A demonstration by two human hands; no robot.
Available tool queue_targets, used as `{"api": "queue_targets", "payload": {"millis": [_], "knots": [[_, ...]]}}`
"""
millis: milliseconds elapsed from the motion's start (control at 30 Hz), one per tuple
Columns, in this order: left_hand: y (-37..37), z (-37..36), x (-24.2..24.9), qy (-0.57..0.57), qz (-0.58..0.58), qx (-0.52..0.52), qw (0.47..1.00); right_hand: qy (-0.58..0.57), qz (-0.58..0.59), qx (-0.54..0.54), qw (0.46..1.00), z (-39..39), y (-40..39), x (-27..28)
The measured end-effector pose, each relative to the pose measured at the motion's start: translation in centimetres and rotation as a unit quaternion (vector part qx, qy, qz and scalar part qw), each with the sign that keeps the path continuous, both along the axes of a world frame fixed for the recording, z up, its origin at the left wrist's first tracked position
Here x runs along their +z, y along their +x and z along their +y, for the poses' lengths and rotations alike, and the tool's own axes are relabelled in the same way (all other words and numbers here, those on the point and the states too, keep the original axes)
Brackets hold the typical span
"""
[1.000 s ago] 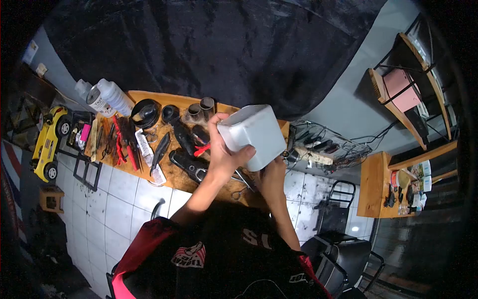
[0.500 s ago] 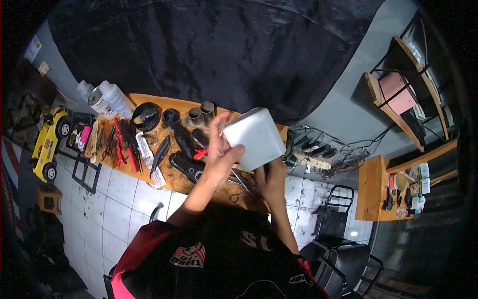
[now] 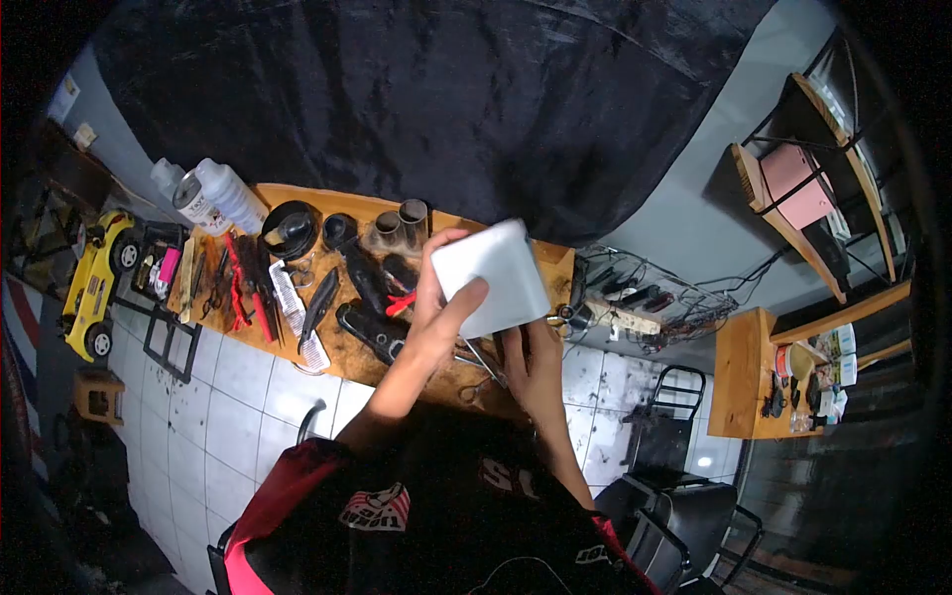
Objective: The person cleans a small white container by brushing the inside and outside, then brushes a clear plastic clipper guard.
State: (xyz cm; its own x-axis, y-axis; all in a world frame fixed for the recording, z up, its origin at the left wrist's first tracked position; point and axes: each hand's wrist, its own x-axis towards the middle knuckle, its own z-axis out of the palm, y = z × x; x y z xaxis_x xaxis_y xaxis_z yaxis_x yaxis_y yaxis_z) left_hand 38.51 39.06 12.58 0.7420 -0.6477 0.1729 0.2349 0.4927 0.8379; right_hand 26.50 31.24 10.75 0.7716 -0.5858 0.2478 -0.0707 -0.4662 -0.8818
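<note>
A white box [image 3: 493, 283] with rounded corners is held up over the wooden table. My left hand [image 3: 436, 322] grips its left side, the thumb lying across the pale face and the other fingers behind the edge. At the lower right edge my right hand [image 3: 533, 365] touches the box with bent fingers, their tips partly hidden beneath it. Under the hands, on the table, lie scissors [image 3: 470, 394] and a thin metal tool [image 3: 484, 357]. Left of my left hand lie black hair clippers [image 3: 367, 330] and a red-tipped item [image 3: 401, 303].
The wooden table [image 3: 342, 372] also bears a white comb [image 3: 288, 293], a black bowl [image 3: 290, 230], metal cups [image 3: 414, 215] and bottles [image 3: 230, 193]. Cables [image 3: 684, 283] tangle at the right. A yellow toy car [image 3: 97, 288] is at the left, a black chair [image 3: 674, 496] at the lower right.
The white box has shifted slightly left and tilted, so its dark upper edge no longer shows. My right hand has moved a little left with it.
</note>
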Motion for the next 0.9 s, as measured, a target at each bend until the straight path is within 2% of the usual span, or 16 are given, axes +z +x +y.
{"api": "queue_targets", "payload": {"millis": [33,67,133,167,267,367,400,467,533,567,667,767,800,867,900], "knots": [[-0.1,0.0,0.0,-0.01,0.014,-0.004,1.0,-0.091,-0.006,-0.029,0.995,0.1,0.5,-0.2],[-0.2,0.0,-0.2,0.005,-0.019,-0.003,1.0,-0.181,-0.011,-0.057,0.982,0.2,0.8,-0.5],[-0.3,-0.1,-0.8,0.034,-0.084,0.002,0.996,-0.169,0.005,-0.022,0.985,0.3,0.7,-1.9],[-0.3,-0.2,-1.0,0.032,-0.069,0.016,0.997,-0.162,0.013,-0.004,0.987,0.3,0.7,-2.3],[-0.2,-0.5,-1.0,0.051,-0.017,0.062,0.997,-0.019,-0.03,0.068,0.997,1.1,0.6,-0.8],[0.2,-0.3,-1.4,-0.029,-0.007,0.022,0.999,0.198,0.022,0.058,0.978,1.1,0.0,-1.6],[0.4,-0.5,-1.8,-0.025,-0.057,0.038,0.997,0.214,-0.016,0.035,0.976,1.2,0.1,-1.3],[0.7,-0.3,-2.1,-0.053,-0.014,0.021,0.998,0.246,-0.091,-0.011,0.965,1.6,0.3,-0.5],[0.6,-0.3,-2.2,-0.065,0.002,0.012,0.998,-0.006,-0.033,-0.016,0.999,0.8,0.5,-1.5],[0.4,-0.4,-2.4,-0.062,-0.004,0.012,0.998,-0.133,-0.003,-0.019,0.991,0.5,0.5,-1.9],[-0.1,-0.8,-2.7,-0.057,-0.011,0.032,0.998,-0.107,0.014,0.015,0.994,1.1,0.5,-1.9],[0.0,-0.8,-2.3,-0.044,0.03,0.026,0.998,0.059,-0.016,0.064,0.996,1.6,0.3,-0.7],[0.3,-0.4,-2.2,-0.049,0.01,-0.007,0.999,0.109,-0.024,0.063,0.992,1.5,0.1,-1.1],[1.0,-0.2,-2.2,-0.028,-0.053,-0.001,0.998,0.208,-0.039,0.063,0.975,1.2,-0.4,-2.4],[1.2,-0.2,-2.1,-0.018,-0.084,0.003,0.996,0.2,-0.062,0.047,0.977,1.3,-0.3,-2.3]]}}
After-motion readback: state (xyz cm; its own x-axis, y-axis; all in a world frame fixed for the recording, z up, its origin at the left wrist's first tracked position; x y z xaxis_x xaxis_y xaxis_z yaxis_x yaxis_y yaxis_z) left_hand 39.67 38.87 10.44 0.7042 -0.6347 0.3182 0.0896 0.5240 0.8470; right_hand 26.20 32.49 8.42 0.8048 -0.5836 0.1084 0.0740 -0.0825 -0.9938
